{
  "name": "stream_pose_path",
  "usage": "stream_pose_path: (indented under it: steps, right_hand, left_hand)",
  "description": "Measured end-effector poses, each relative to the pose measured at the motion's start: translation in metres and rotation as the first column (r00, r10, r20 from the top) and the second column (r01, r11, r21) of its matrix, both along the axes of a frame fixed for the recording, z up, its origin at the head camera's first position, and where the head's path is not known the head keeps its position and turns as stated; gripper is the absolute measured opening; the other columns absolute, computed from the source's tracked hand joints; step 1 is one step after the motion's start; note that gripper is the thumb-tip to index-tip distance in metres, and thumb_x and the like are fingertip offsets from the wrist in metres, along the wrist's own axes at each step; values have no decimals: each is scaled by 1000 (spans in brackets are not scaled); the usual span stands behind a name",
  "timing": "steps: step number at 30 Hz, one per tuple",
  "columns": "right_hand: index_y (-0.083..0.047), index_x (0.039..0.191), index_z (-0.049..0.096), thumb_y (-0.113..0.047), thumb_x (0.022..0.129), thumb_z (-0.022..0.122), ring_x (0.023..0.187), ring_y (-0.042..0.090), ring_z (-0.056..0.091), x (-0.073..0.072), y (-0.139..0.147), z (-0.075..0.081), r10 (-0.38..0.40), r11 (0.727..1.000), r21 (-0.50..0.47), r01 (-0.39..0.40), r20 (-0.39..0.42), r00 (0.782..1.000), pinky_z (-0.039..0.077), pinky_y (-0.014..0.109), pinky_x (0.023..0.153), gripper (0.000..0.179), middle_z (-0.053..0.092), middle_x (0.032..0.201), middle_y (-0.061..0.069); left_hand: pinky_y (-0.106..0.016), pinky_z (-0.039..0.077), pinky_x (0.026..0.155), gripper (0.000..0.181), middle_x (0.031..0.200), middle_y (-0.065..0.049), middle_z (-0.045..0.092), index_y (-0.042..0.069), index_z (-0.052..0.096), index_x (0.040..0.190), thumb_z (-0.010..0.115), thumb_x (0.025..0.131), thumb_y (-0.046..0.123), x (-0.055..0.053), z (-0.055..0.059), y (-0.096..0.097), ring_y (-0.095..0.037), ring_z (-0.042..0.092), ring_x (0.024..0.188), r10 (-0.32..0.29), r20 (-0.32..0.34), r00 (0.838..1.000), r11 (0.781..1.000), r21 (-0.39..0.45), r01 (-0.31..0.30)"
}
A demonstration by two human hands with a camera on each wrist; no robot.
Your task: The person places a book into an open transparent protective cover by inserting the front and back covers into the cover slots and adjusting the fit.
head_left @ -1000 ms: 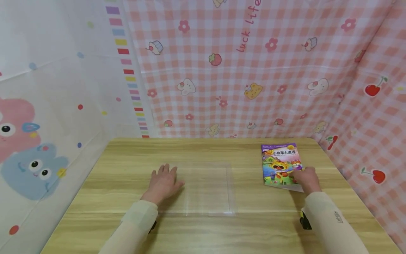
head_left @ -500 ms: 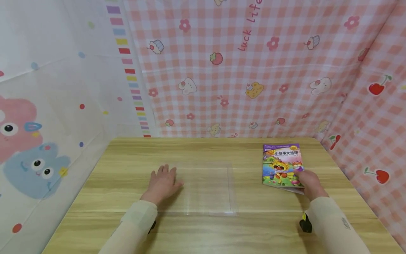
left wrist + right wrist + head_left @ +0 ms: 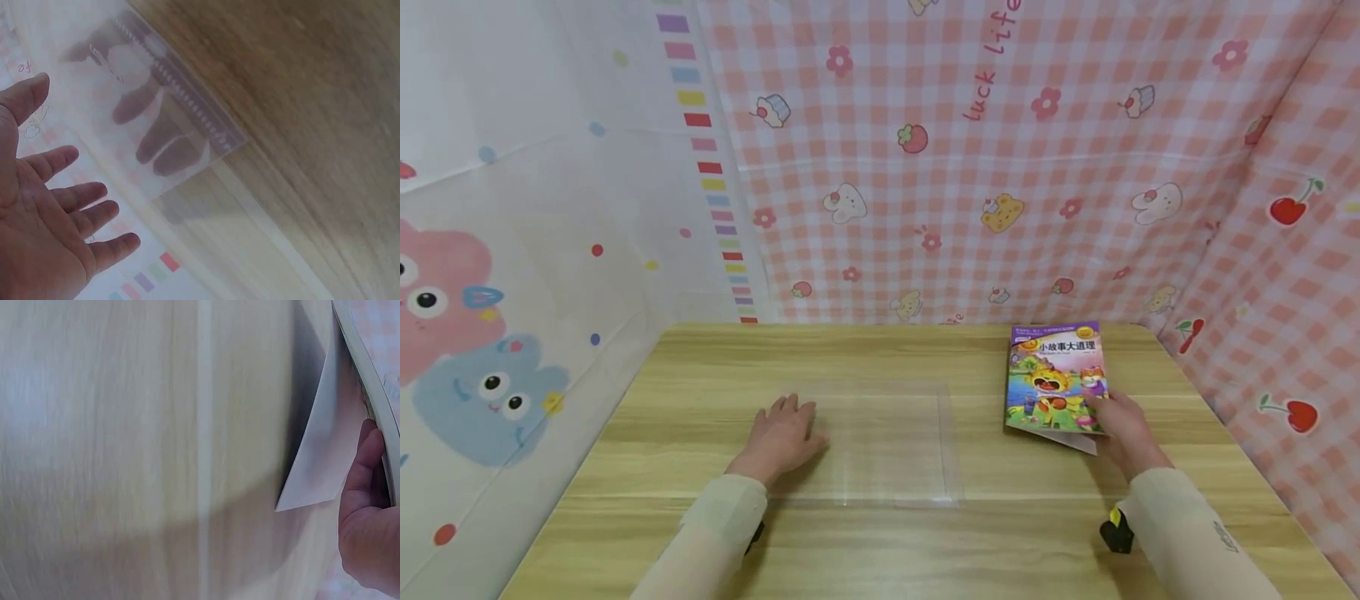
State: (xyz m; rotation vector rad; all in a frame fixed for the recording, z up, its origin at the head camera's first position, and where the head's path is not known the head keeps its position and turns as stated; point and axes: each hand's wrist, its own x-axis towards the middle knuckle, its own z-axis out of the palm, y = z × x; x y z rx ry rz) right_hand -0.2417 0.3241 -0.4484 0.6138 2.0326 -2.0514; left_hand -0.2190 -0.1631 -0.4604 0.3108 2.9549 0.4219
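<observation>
In the head view, my right hand grips a children's storybook by its lower right edge, thumb on the colourful cover. The right wrist view shows fingers against the book's underside, while its back cover hangs away from the pages. My left hand is spread at the left part of a clear plastic book cover lying flat on the table. The left wrist view shows relaxed, parted fingers and their reflection in the glossy plastic sheet. Whether they touch it, I cannot tell.
The wood-grain table reaches back to a pink checked cloth. A white cloth with cartoon figures hangs at the left, and a cherry-print cloth at the right. Black wrist devices show under the sleeves.
The storybook has risen a little and shifted slightly left in my right hand, its back cover hanging lower. My left hand has barely moved, and the plastic cover lies where it was.
</observation>
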Motion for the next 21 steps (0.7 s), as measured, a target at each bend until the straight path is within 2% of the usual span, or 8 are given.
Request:
stream_pose_path:
  steps: [5,13,21]
  right_hand:
    - [8,153,16,-24,108,39,76,8,65,1,-22,8,74,997,39,-72,-54,996,57,29,72,60,64,85,-6]
    - [10,148,26,-20,107,40,73,8,66,10,-73,19,146,988,63,-139,-125,981,57,28,67,52,66,85,-3]
    - [9,136,39,-16,106,45,70,12,66,28,-129,28,172,983,80,-163,-125,977,56,28,64,39,66,86,4]
  left_hand:
    - [-69,19,110,64,152,-33,32,1,46,145,64,96,38,2,2,-1,-50,26,141,-3,12,1000,1000,19,2]
    - [-69,19,110,65,152,-32,32,1,46,145,64,96,39,0,1,-1,-50,26,141,-11,12,1000,1000,23,10]
    - [-69,19,110,65,153,-31,31,2,45,146,64,96,38,0,0,1,-49,25,142,-14,28,1000,1000,18,14]
